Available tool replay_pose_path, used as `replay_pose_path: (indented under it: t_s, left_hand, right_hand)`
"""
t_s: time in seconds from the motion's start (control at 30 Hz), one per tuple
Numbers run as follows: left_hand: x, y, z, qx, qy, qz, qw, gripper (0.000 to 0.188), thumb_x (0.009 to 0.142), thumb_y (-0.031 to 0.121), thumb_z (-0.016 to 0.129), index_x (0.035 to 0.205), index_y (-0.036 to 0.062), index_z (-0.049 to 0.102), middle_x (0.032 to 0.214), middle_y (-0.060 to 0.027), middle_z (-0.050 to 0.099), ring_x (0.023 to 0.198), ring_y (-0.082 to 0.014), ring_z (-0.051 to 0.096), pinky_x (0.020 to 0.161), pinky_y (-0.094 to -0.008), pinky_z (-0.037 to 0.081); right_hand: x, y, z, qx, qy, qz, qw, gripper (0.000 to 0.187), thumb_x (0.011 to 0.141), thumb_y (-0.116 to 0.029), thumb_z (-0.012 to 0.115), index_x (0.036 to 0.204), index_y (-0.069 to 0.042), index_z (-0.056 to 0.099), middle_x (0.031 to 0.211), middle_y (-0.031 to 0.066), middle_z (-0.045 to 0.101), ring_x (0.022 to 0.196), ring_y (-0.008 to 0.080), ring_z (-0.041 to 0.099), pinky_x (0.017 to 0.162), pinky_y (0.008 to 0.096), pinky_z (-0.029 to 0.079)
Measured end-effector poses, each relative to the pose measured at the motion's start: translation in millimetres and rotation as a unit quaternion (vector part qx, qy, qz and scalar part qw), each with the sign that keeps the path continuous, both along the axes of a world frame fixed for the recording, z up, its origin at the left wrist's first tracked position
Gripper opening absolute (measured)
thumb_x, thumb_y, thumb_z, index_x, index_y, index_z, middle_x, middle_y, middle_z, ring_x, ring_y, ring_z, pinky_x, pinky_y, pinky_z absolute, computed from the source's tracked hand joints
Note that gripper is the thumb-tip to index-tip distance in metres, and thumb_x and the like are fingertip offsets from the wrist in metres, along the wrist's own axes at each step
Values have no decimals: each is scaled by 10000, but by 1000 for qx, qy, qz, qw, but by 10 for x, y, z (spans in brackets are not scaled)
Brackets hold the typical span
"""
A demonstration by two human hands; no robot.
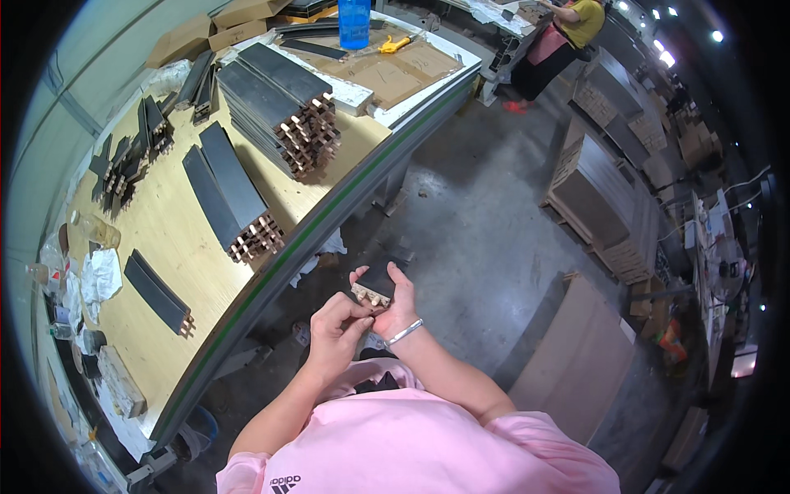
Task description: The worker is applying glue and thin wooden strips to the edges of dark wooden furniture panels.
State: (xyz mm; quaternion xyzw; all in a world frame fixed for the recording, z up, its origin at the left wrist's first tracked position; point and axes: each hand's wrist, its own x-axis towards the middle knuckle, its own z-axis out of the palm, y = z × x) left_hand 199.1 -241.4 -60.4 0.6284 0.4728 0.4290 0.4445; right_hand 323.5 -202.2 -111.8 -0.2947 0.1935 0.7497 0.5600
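Item, held: we list one pegged piece, dark-faced with pale pegs, in front of the pink-shirted torso, beside the worktop rather than on it.

Item, right hand: bracelet at the wrist, thumb and fingers spread around the piece, which it cradles.

Item, left hand: thumb and fingertips drawn close at the piece's lower edge; whether they pinch it, we cannot tell.

On the worktop we record: a tall stack of dark strips, peg ends facing the near edge; a lower stack; a small bundle; a loose heap; a blue container; a yellow tool.

On the floor, right: stacked panels.
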Motion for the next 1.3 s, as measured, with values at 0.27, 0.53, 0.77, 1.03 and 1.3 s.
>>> replay_pose_path:
  t_s: [0.27,0.53,0.77,1.03,1.3]
  left_hand:
    - [36,-2,9,76,6,106,991,106,754,-59,702,828,-20,635,742,-89,560,662,-188,557,586,-287,431]
    - [92,-135,-12,96,32,139,985,96,776,-80,692,836,-37,630,765,-76,565,681,-145,553,607,-252,444]
    - [90,-184,-20,89,42,147,984,98,774,-52,714,828,-22,638,743,-88,545,638,-179,557,569,-288,444]
    - [170,-264,6,68,34,134,988,99,775,-73,697,839,-30,634,755,-69,551,675,-141,552,590,-256,437]
    - [102,-231,-28,106,78,136,982,107,763,-75,702,834,-26,638,746,-77,550,662,-157,558,592,-260,440]
  right_hand:
    - [114,87,-29,18,52,10,998,400,939,-334,543,1104,29,522,941,175,631,868,320,623,793,442,563]
    - [24,31,11,-31,8,-11,999,354,985,-348,471,1055,-7,536,937,151,636,845,281,637,778,408,560]
    - [-15,-12,32,-50,-11,-23,998,368,983,-351,475,1040,6,541,934,159,633,860,297,639,775,400,564]
    - [118,-42,-105,-35,49,-24,998,387,976,-355,485,1031,23,545,917,164,627,846,310,642,793,416,577]
    - [-31,-87,-120,0,83,-18,996,392,942,-292,540,1116,47,446,953,196,595,873,322,636,862,451,560]
